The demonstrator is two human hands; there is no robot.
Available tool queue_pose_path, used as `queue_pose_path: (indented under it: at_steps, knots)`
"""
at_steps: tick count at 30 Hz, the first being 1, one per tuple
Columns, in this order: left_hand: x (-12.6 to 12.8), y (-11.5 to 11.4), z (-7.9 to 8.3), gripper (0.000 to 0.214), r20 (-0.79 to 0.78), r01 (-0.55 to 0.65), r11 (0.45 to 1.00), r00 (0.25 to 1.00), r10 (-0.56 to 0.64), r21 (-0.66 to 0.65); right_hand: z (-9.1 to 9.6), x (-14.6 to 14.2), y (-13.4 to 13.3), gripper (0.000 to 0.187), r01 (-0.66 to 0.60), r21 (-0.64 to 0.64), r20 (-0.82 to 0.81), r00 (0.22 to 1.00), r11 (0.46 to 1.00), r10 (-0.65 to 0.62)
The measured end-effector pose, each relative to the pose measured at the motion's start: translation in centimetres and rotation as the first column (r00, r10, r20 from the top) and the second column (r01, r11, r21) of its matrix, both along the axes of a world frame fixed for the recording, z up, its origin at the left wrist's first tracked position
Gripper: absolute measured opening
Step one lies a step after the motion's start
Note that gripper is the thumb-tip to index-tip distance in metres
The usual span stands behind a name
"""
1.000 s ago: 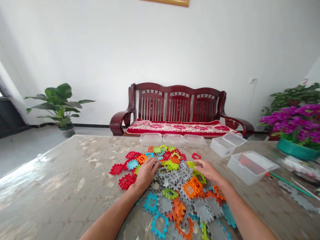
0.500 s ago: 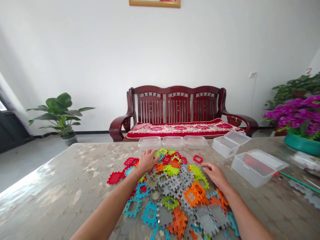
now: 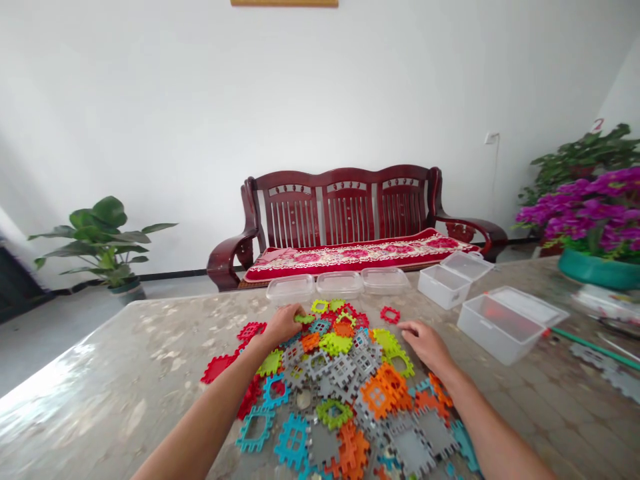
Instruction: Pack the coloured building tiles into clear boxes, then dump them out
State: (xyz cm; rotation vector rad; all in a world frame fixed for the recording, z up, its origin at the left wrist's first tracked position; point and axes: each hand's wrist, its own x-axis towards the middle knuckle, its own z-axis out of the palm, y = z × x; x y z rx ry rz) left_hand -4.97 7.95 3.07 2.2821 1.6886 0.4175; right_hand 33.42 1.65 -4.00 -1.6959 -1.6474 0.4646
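Observation:
A pile of notched plastic building tiles [image 3: 343,370] in gray, orange, blue, red and lime green spreads over the table before me. At the pile's far left edge, my left hand [image 3: 284,324] has its fingers closed on a lime green tile [image 3: 304,319]. Part of that tile is hidden by the fingers. My right hand [image 3: 424,341] hovers at the right side of the pile, fingers loosely bent and apart, holding nothing. Just beyond its fingertips lies a single red tile frame [image 3: 390,315]. Lime green tiles [image 3: 395,347] are to its left.
Three clear shallow containers [image 3: 340,285] line the table's far edge. Two translucent lidded boxes [image 3: 444,288] stand open at the right, near a teal pot [image 3: 597,270] of purple flowers. Gray tiles [image 3: 607,373] and a green stick lie at far right. A wooden bench [image 3: 350,207] is behind.
My left hand has closed its fingers on the lime green tile and drawn it slightly toward me. My right hand stays nearly in place. The view has turned a little to the right.

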Motion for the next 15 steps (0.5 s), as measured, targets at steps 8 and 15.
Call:
queue_pose_path:
  at_steps: [8, 15]
  knots:
    - [-1.5, 0.0, 2.1, 0.035, 0.158, 0.203, 0.975, 0.97, -0.186, -0.095, 0.5, -0.2, -0.2, 0.033, 0.005, 0.011, 0.034, 0.999, 1.0, -0.005]
    - [1.9, 1.8, 0.9, 0.034, 0.004, 0.102, 0.994, 0.995, -0.102, -0.043, 0.6, -0.3, -0.2, 0.032, 0.019, 0.007, 0.017, 1.0, 1.0, -0.019]
